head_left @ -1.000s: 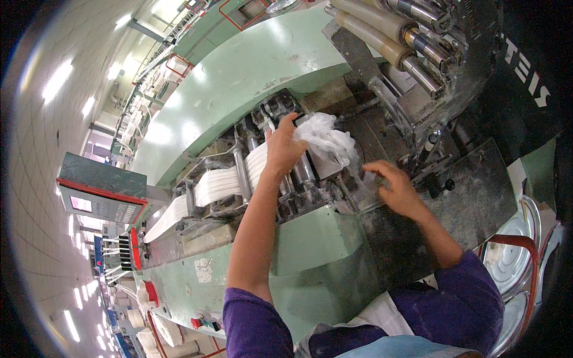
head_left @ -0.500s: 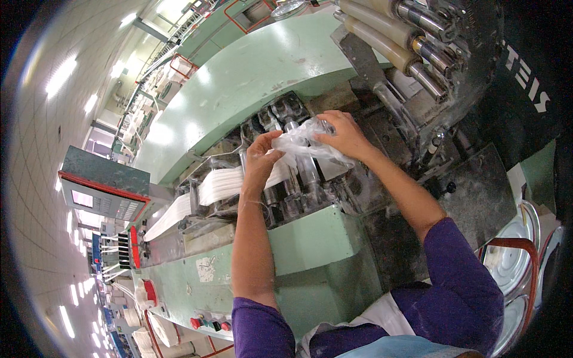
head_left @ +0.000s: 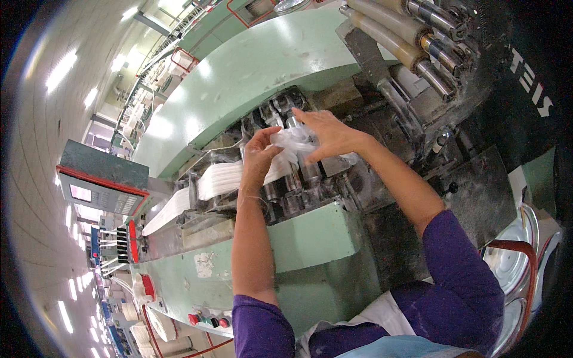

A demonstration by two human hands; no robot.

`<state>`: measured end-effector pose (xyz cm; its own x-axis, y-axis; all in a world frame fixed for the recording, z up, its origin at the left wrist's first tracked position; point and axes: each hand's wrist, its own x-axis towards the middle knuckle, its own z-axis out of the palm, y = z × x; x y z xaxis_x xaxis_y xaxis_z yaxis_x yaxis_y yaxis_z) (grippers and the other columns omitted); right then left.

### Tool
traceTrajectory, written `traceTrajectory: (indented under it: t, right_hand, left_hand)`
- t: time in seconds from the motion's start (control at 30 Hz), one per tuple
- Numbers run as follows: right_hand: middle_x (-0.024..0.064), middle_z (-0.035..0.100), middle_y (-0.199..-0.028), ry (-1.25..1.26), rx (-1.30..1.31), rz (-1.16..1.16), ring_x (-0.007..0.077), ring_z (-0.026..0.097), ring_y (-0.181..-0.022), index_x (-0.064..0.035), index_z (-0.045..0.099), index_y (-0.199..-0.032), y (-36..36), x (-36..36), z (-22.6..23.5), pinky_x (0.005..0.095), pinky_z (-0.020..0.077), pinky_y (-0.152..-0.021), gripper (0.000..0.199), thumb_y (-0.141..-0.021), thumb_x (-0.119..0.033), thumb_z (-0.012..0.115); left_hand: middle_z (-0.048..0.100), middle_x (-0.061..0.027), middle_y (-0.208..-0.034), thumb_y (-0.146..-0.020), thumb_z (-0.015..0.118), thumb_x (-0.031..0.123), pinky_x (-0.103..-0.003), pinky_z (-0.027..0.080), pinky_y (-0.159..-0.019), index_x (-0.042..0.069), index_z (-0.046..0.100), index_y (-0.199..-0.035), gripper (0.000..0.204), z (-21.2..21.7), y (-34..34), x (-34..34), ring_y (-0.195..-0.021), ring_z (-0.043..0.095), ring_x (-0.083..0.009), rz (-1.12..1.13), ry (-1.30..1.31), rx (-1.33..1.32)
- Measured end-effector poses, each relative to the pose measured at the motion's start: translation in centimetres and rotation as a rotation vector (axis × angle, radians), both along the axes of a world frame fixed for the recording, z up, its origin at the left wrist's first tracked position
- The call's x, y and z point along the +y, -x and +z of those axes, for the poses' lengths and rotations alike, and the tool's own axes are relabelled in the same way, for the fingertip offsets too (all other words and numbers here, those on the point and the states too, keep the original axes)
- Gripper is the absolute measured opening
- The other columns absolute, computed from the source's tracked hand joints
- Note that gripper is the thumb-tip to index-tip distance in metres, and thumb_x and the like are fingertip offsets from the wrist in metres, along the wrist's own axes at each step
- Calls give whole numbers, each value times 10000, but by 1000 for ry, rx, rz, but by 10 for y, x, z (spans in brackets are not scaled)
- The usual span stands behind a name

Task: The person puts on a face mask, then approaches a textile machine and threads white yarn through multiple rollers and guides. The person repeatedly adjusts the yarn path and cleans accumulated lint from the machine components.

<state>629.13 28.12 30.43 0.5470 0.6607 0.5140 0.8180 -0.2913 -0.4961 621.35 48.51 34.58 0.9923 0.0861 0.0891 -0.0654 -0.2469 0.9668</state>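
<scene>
Head view: we held a thin white fibre web [head_left: 293, 142] over the steel rollers [head_left: 286, 179] of the green machine [head_left: 310, 238]. Our left hand [head_left: 259, 156] pinched its left edge and our right hand [head_left: 329, 136] its right, apparently spreading it flat. It looked wispy and half transparent, joining the white sliver bands [head_left: 221, 179] left of the rollers.

Left hand [head_left: 259, 156] and right hand [head_left: 327, 134] both grip a white fibre wad [head_left: 292, 140] above the metal rollers [head_left: 286, 179] of a green machine [head_left: 262, 65]. White sliver strands [head_left: 215, 182] run leftward from the rollers. Red buttons [head_left: 206, 320] sit on the machine's lower front. Large steel rolls [head_left: 418, 42] lie upper right.
</scene>
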Motion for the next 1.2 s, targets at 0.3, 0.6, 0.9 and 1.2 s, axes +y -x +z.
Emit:
traceTrajectory:
  t: [0.3, 0.6, 0.9, 1.2]
  right_hand:
    - [108, 652, -782, -86, 513, 206, 174, 603, -729, -7, 656, -870, -19, -16, -6, 332, 467, -693, 335, -768, -325, 681]
    - [135, 647, -811, -184, 440, 299, 243, 618, -757, -19, 648, -900, -7, -28, 1, 345, 462, -716, 320, -705, -264, 712]
    - [115, 636, -847, -122, -79, -403, 288, 598, -787, -40, 617, -925, -26, -31, -72, 373, 449, -751, 172, -765, -102, 607]
    - [128, 650, -836, -317, 648, -400, 233, 606, -759, -6, 627, -978, -5, -39, -98, 344, 457, -698, 368, -914, -347, 503]
  left_hand:
    - [573, -105, -1148, -650, 677, 13, -374, 381, -965, 63, 510, -1223, 599, 1, -1, 0, -1086, 523, -241, 56, -630, -93]
    - [590, -180, -1094, -674, 732, 202, -430, 358, -961, 71, 461, -1278, 675, 10, 4, -73, -1040, 556, -325, -182, -883, -179]
    - [490, 5, -589, -887, 581, 328, -276, 359, -536, 48, 667, -901, 293, 5, 2, -41, -537, 387, -119, -107, -519, 190]
    - [611, -26, -751, -932, 521, 285, -245, 391, -678, 19, 646, -959, 295, -11, -14, 13, -693, 513, -101, 416, 126, -30]
